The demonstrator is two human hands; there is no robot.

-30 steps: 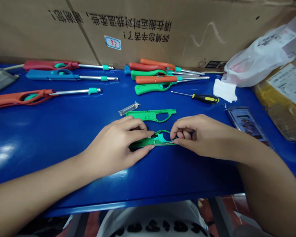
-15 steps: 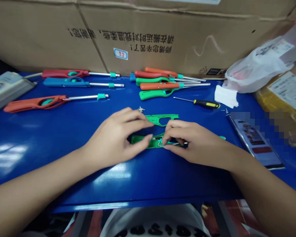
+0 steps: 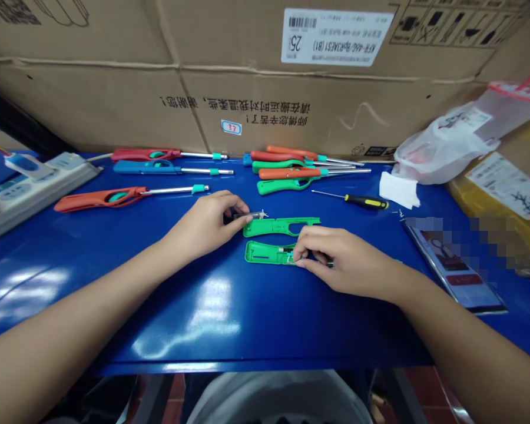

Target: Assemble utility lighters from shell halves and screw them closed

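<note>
My left hand [image 3: 209, 221] pinches a dark, translucent lighter fuel tank [image 3: 252, 216] with a small metal valve at its right end. Just in front of it lies one green lighter shell half [image 3: 271, 227], inner side up, with an oval trigger opening. Nearer to me, the other green shell half [image 3: 261, 252] carries small parts and a wire in its middle. The fingers of my right hand [image 3: 335, 257] close over that middle, pinching at the wire and the parts; the shell's right part is mostly hidden beneath this hand.
Red, blue and orange lighters [image 3: 101, 200] lie left; several more [image 3: 287, 173] are piled at the back. A screwdriver [image 3: 366, 201], white paper [image 3: 397, 189], screws and a phone [image 3: 459, 265] lie right. A power strip [image 3: 57, 182] is left; a cardboard box [image 3: 128, 106] stands behind.
My left hand has moved from the near shell half up and left and taken hold of the fuel tank. My right hand stays at the near shell half. The head view has tilted up.
</note>
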